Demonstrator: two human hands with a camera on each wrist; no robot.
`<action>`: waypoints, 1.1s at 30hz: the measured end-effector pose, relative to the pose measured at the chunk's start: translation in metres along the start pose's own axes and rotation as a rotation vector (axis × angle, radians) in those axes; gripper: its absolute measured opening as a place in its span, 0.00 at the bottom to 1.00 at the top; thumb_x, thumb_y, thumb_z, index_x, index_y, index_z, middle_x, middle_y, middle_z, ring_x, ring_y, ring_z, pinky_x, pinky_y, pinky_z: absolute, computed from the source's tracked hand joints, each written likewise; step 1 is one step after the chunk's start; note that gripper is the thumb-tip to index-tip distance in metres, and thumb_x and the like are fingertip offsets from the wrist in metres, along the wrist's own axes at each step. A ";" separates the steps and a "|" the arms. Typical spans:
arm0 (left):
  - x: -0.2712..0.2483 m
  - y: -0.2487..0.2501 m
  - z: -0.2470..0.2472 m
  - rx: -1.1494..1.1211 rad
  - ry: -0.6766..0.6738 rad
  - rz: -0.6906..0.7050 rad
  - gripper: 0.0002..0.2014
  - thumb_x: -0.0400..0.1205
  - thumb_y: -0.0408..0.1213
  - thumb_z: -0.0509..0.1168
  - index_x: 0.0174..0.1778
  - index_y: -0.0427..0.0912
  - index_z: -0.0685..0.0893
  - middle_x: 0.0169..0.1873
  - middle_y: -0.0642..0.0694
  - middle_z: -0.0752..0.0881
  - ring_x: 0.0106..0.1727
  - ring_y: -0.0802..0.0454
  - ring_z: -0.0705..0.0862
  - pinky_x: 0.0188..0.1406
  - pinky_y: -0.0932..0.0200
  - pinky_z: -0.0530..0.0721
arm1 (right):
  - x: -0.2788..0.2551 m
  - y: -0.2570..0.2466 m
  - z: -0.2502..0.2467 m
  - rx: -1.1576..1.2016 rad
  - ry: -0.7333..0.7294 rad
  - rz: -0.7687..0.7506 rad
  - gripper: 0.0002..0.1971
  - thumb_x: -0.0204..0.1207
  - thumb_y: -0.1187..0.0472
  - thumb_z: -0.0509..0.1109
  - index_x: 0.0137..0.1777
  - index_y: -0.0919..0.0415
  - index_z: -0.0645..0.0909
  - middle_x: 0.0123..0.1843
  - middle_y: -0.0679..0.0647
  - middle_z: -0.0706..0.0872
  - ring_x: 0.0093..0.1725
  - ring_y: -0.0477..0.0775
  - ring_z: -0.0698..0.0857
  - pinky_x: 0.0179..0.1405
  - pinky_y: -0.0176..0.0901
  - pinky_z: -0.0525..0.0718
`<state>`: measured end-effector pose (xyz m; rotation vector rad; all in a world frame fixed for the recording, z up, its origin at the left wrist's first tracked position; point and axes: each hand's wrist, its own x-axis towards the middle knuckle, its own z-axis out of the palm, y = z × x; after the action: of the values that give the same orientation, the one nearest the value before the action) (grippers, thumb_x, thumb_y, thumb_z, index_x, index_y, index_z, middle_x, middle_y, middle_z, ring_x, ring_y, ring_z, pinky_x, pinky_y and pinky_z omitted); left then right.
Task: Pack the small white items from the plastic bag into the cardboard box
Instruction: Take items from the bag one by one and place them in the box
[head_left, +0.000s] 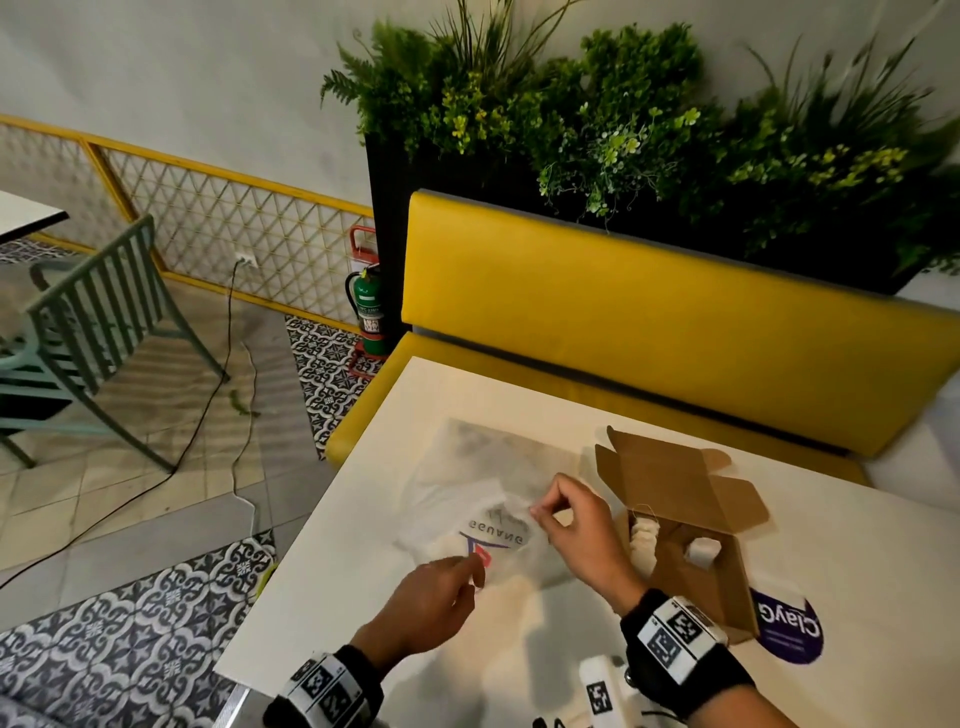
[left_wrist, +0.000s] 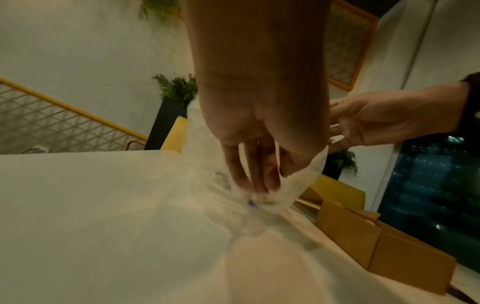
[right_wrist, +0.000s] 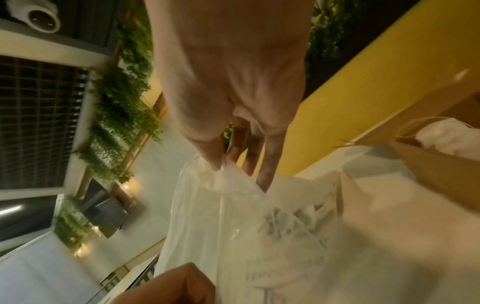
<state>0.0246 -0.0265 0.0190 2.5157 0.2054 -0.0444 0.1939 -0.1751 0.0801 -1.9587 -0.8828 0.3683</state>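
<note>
A translucent plastic bag (head_left: 467, 499) with a printed logo lies on the white table (head_left: 363, 571). My left hand (head_left: 477, 566) pinches its near part by the red mark; in the left wrist view the fingers (left_wrist: 255, 181) are bunched in the plastic film (left_wrist: 306, 172). My right hand (head_left: 536, 512) pinches the bag's right edge between thumb and forefinger and lifts it, as the right wrist view shows at the bag's rim (right_wrist: 228, 176). To the right stands the open cardboard box (head_left: 675, 467) with two small white items (head_left: 644, 535) (head_left: 702, 552) inside. What the bag holds is blurred.
A yellow bench (head_left: 623, 312) runs behind the table under a dark planter (head_left: 623, 130). A purple sticker (head_left: 789, 623) lies right of the box. A white tagged device (head_left: 602, 691) sits at the near edge. The table's left edge drops to tiled floor.
</note>
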 end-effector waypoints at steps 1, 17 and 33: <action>0.006 0.001 -0.003 -0.039 -0.031 -0.018 0.11 0.80 0.40 0.53 0.56 0.52 0.75 0.49 0.49 0.85 0.48 0.46 0.83 0.44 0.57 0.79 | 0.000 -0.002 0.000 -0.029 0.041 -0.037 0.10 0.76 0.66 0.74 0.39 0.59 0.75 0.37 0.50 0.80 0.39 0.48 0.80 0.40 0.35 0.79; 0.121 -0.009 0.066 -0.306 -0.261 -0.541 0.23 0.84 0.43 0.61 0.77 0.54 0.68 0.74 0.49 0.74 0.71 0.48 0.76 0.59 0.77 0.71 | -0.032 -0.028 0.006 -0.039 -0.162 -0.147 0.05 0.83 0.59 0.62 0.46 0.54 0.71 0.50 0.47 0.76 0.51 0.46 0.80 0.54 0.52 0.83; 0.106 -0.010 0.035 -0.578 -0.044 -0.841 0.21 0.63 0.55 0.74 0.18 0.43 0.75 0.17 0.47 0.75 0.24 0.51 0.74 0.36 0.58 0.72 | -0.025 -0.010 0.005 -0.062 -0.061 -0.111 0.05 0.80 0.59 0.63 0.45 0.57 0.72 0.47 0.49 0.76 0.47 0.48 0.78 0.47 0.45 0.78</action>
<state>0.1280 -0.0244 -0.0235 1.7065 1.0731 -0.3246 0.1690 -0.1865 0.0830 -1.9532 -1.0489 0.3412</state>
